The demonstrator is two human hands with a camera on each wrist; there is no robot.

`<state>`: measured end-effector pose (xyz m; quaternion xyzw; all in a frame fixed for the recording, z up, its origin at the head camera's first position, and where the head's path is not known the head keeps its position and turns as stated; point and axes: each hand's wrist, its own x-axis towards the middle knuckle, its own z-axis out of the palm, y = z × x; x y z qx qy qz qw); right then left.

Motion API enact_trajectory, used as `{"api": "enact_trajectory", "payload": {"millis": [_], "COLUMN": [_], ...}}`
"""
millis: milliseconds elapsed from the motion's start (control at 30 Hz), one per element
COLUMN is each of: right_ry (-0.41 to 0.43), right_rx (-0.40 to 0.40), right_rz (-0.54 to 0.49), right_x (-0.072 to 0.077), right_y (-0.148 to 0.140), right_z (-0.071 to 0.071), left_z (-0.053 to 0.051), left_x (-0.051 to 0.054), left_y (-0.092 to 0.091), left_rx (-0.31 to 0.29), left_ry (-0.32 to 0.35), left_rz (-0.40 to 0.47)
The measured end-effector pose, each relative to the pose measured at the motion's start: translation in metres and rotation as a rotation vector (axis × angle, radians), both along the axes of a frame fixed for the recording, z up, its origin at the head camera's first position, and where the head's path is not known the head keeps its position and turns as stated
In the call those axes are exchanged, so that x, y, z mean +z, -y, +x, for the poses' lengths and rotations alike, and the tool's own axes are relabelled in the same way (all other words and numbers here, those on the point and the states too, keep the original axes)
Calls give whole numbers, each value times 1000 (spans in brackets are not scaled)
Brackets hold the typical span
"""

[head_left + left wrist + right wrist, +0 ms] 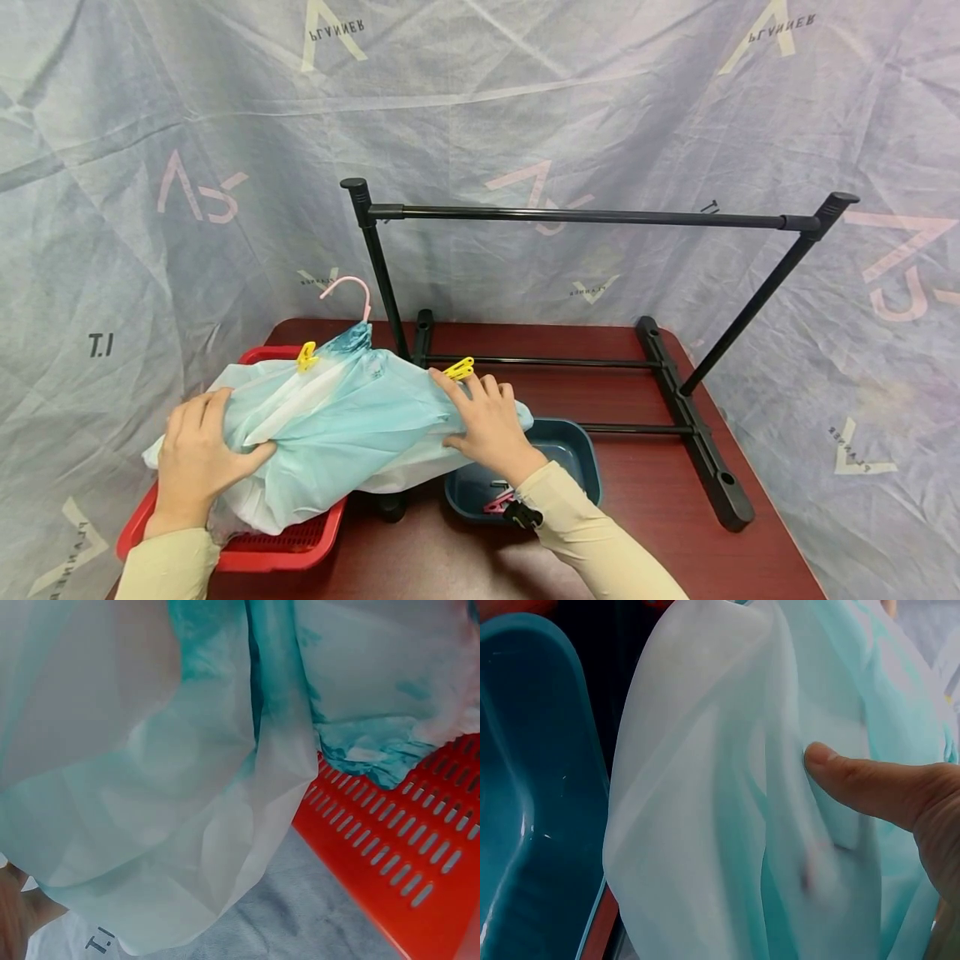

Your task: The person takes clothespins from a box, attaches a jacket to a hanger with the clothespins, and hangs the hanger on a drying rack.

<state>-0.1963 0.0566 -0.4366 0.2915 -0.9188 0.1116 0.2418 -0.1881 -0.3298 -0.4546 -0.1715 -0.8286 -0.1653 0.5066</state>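
Observation:
A thin light-blue and white garment [341, 433] hangs on a hanger whose pink hook [348, 283] rises above darker blue gathered cloth. One yellow clothespin [307, 357] clips it on the left and another yellow clothespin [459, 368] on the right. My left hand [197, 454] holds the garment's left side, thumb across the front. At the right side, my right hand [491, 421] grips the cloth just below the clothespin. The right wrist view shows that thumb [870, 784] pressing the fabric; the other fingers are mostly hidden behind it.
Under the garment stands a red slotted basket [281, 550]. A blue-green basin [588, 467] beside it contains pink and dark clothespins [498, 502]. A black rack [592, 217] with a top bar stands on the dark red table [750, 500], and printed grey cloth hangs behind.

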Motion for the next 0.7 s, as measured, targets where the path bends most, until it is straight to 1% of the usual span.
{"api": "enact_trajectory", "payload": {"millis": [133,267,333,467,533,700], "right_ry": [-9,-4,-1,-1,-3,-2], "right_rx": [1,-1,-2,-4,-3,-2], "right_rz": [2,8,9,11,10,-2], "right_x": [0,1,2,2,2,2], "right_y": [0,0,-1,-1,-1,-1], "right_z": [0,0,0,0,0,1], "left_z": [-1,0,1,5,6,6], "left_x": [-2,-1,0,2,3,1], "left_y": [1,1,1,1,1,-1], "left_rx": [-6,-12,-10,0,3,6], "left_ry": [8,17,35,94,110,97], "left_rz": [2,-5,-16,-33,-34,-10]}}
